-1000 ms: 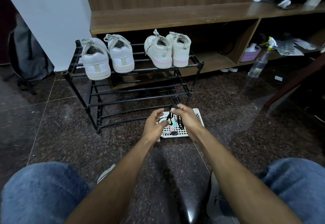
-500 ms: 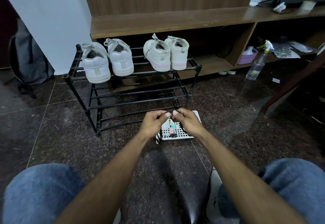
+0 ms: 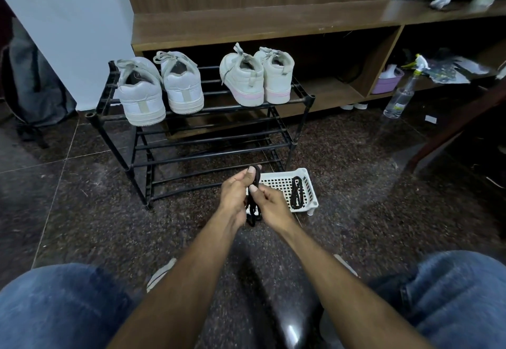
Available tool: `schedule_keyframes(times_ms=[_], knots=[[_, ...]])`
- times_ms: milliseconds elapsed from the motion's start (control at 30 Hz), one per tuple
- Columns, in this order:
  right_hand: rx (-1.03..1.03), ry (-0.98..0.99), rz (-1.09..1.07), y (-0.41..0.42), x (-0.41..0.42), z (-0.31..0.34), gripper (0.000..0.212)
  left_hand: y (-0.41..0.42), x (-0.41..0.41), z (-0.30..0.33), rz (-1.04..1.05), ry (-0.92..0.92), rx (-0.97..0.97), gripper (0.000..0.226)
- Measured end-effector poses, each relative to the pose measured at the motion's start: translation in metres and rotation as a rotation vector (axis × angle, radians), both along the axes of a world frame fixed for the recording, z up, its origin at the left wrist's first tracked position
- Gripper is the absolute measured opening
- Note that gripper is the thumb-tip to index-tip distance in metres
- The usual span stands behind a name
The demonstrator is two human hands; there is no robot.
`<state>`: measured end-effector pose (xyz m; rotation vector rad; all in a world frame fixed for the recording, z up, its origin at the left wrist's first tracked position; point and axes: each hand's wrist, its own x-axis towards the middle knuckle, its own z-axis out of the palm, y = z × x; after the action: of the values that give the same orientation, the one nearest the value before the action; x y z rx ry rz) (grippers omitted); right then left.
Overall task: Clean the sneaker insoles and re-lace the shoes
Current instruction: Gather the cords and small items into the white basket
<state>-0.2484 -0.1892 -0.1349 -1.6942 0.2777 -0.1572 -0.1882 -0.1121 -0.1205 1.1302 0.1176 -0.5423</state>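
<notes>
A black shoelace (image 3: 256, 175) hangs between my two hands, just above the left end of a white perforated tray (image 3: 311, 184) on the floor. My left hand (image 3: 235, 192) grips its looped upper part. My right hand (image 3: 269, 203) pinches the lace lower down, and the loose end dangles below. A second black lace (image 3: 296, 192) lies bundled in the tray. Two pairs of white sneakers stand heels toward me on the top tier of a black rack (image 3: 202, 154): one pair at the left (image 3: 161, 88), a pink-soled pair at the right (image 3: 257, 77).
A wooden shelf unit (image 3: 273, 20) runs behind the rack. A clear spray bottle (image 3: 400, 97) and a purple basin (image 3: 388, 81) sit at the right. A dark wooden leg (image 3: 454, 127) slants at the far right. My jeans-clad knees (image 3: 54, 307) fill the bottom corners. A sneaker toe (image 3: 161, 274) shows beneath my left arm.
My hands rose off the tray and shifted left with one black lace held between them. The tray and the second lace in it are now uncovered.
</notes>
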Motion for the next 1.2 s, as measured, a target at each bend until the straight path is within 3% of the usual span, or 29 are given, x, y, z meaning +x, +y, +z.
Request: schedule_keyframes(times_ms=[167,233,367,500,600,700,800,933,1033,1133,1200], knots=[[-0.027,0.084,-0.057,-0.001,0.017,-0.024,0.023,-0.009,0.012,-0.022,0.028,0.105,0.029,0.03],[-0.023,0.129,-0.075,-0.005,0.024,-0.036,0.026,-0.012,0.018,-0.034,0.025,0.132,0.067,0.025],[0.023,0.274,-0.13,-0.032,0.036,-0.068,0.029,-0.013,0.034,-0.061,-0.055,0.125,0.249,0.01],[0.023,0.495,-0.215,-0.082,0.059,-0.105,0.021,-0.015,0.056,-0.102,-0.043,0.061,0.433,0.025],[-0.109,0.623,-0.246,-0.119,0.087,-0.137,0.015,-0.022,0.077,-0.142,-0.08,-0.017,0.673,0.043],[-0.24,0.686,-0.244,-0.144,0.116,-0.171,0.022,-0.032,0.094,-0.181,-0.254,-0.115,0.916,0.065],[-0.359,0.748,-0.225,-0.155,0.139,-0.187,0.029,-0.044,0.1,-0.204,-0.304,-0.167,1.006,0.077],[-0.513,0.809,-0.178,-0.153,0.154,-0.201,0.03,-0.051,0.103,-0.222,-0.118,-0.199,1.013,0.063],[-0.787,0.868,-0.074,-0.145,0.149,-0.205,0.027,-0.049,0.104,-0.226,-0.051,-0.127,1.053,0.051],[-1.014,0.806,-0.026,-0.139,0.139,-0.206,0.025,-0.047,0.105,-0.226,-0.041,-0.022,1.143,0.04],[-1.053,0.765,-0.014,-0.138,0.133,-0.207,0.029,-0.044,0.108,-0.228,-0.033,-0.014,1.174,0.033]])
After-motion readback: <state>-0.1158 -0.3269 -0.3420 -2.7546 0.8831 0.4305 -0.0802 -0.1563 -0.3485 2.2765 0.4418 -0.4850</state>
